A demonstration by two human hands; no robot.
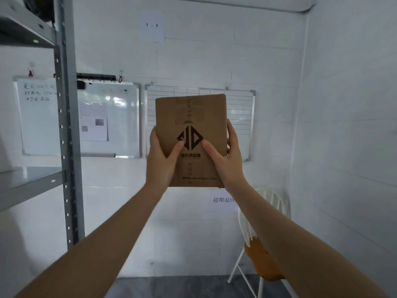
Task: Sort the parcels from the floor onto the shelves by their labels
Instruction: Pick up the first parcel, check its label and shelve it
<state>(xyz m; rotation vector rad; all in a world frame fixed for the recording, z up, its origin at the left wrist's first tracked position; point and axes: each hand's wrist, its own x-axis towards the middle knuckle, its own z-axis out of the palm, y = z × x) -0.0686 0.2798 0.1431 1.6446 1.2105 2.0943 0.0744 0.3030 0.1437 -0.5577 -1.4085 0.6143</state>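
Cardboard parcel (190, 134) clasped upright between left hand (161, 160) and right hand (225, 160), both closed on it, not yet shelved; metal shelves (32, 179) alongside bare.

Two whiteboards hang side by side on the white wall: a left whiteboard (43, 117) with handwriting and pinned papers, and a ruled whiteboard (240, 108). A paper sign (152, 25) reads "1 - 3". A white chair (261, 244) with a brown seat stands in the right corner.
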